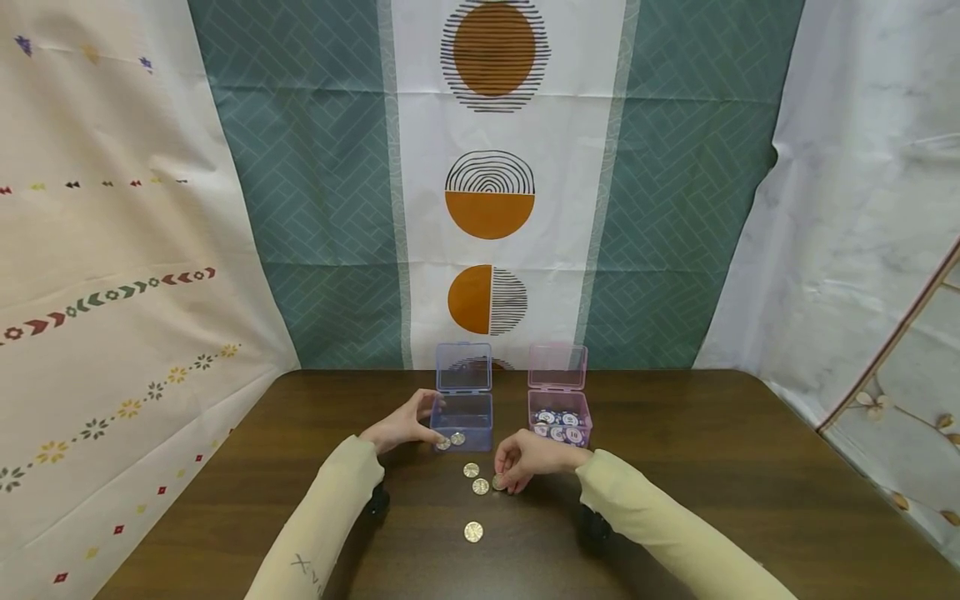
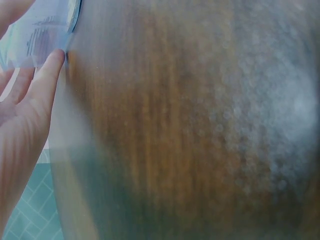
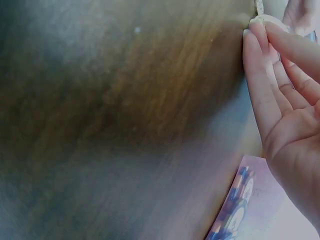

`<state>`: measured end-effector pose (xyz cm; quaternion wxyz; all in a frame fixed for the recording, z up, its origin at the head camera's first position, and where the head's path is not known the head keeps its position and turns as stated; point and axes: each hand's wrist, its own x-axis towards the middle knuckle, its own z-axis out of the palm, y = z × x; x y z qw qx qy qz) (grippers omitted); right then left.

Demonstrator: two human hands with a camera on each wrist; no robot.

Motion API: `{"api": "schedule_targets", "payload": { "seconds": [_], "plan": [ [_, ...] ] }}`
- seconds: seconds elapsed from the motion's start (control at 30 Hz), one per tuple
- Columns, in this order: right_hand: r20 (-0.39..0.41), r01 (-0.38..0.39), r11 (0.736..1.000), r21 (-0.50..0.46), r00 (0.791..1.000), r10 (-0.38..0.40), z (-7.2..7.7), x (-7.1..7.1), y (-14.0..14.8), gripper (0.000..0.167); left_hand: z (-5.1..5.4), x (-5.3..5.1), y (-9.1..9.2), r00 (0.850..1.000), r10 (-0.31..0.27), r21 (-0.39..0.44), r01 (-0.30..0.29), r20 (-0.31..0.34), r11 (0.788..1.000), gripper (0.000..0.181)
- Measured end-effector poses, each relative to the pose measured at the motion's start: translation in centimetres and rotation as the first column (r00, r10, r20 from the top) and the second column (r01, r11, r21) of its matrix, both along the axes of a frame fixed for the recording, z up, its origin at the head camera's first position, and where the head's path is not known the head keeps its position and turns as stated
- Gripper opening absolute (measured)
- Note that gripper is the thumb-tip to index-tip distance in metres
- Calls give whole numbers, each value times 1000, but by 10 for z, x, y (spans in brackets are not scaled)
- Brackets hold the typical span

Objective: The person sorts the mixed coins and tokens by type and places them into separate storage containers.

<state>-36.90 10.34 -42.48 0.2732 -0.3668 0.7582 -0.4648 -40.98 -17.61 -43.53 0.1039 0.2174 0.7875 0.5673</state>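
Observation:
At the left side of an open clear blue plastic box [image 1: 472,440] is my left hand [image 1: 405,423], gripping it with the thumb near the front corner and the fingers farther back. Two gold coins [image 1: 458,438] show at the box's lower front and appear to lie inside. My right hand [image 1: 534,460] pinches a gold coin [image 1: 498,482] at the tabletop, in front of the boxes. In the right wrist view, fingertips and thumb meet on the coin's edge [image 3: 272,20]. Loose gold coins lie nearby: one [image 1: 471,470], another [image 1: 481,487], and a third [image 1: 473,532] closer to me.
An open pink plastic box [image 1: 559,398] stands right of the blue one, holding several blue-and-white poker chips [image 1: 573,435]. Both lids stand raised at the back. The brown wooden table [image 1: 675,467] ends at a patterned curtain [image 1: 322,208] behind the boxes.

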Motion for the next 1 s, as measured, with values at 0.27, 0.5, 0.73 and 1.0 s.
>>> {"api": "schedule_targets", "payload": {
  "seconds": [0.27,0.5,0.73,1.0],
  "plan": [
    [81,32,995,-99,996,-24,5,-2,0,8,0,0,0,1000,-3,-2,3,-1,1000,76],
    [123,107,981,-163,989,-87,15,-2,-3,10,1,0,1,1000,2,-5,-2,-6,1000,76],
    [151,154,963,-222,981,-122,20,-3,-5,11,1,1,1,1000,15,-26,-15,-7,1000,76],
    [199,205,939,-276,968,-153,23,-3,-6,13,2,2,1,1000,5,-34,-5,-8,999,76]
  ]
}}
